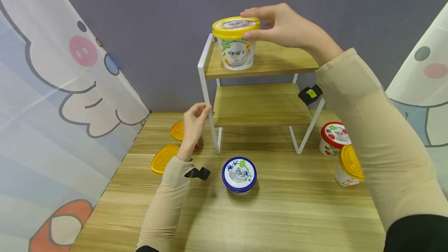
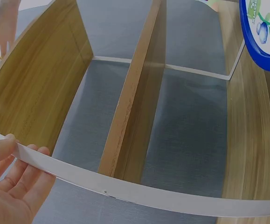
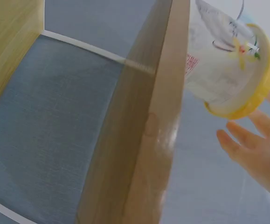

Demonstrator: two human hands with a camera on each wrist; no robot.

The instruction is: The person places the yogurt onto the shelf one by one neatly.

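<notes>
My right hand (image 1: 280, 26) holds a white tub with a yellow lid (image 1: 236, 49) at the left end of the rack's top board. Its thumb lies on the lid's near rim and a finger on the far rim. From the right wrist view, two fingertips (image 3: 232, 130) hang free of the lid (image 3: 260, 88). Lower down, my left hand (image 1: 195, 121) grips the white metal leg of the two-board wooden rack (image 1: 259, 104); the left wrist view has its thumb and fingers around the bar (image 2: 93, 179). A blue-lidded tub (image 1: 239, 175) stands before the rack.
To the right on the wooden table (image 1: 280, 213) are a red-lidded tub (image 1: 335, 139) and an orange-lidded tub (image 1: 350, 166), partly behind my right sleeve. Orange lids (image 1: 164, 158) show beside my left wrist. Cartoon-printed curtains hang at both sides, and a grey wall rises behind.
</notes>
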